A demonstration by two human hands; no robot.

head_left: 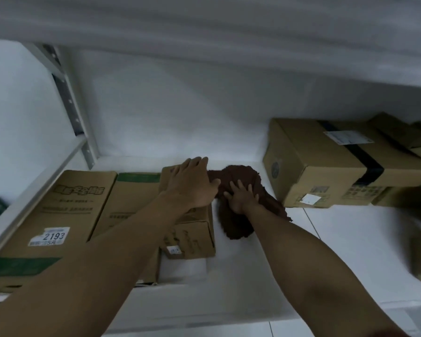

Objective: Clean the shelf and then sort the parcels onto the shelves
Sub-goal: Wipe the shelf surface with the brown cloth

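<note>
Wiping the shelf (253, 251), gap between parcels

We see right hand (241, 198) fingers spread flat on the brown cloth (236, 188), its length running toward us; left hand (192, 183) apparently rests unclenched on the small box (192, 237) just left

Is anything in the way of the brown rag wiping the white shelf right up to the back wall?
Nothing visible blocks it. The brown rag lies under the right hand on the bare shelf, in the gap between the small box under the left hand and the big box.

Storeroom: labelled parcels (345, 164) on shelf (253, 251)
</note>
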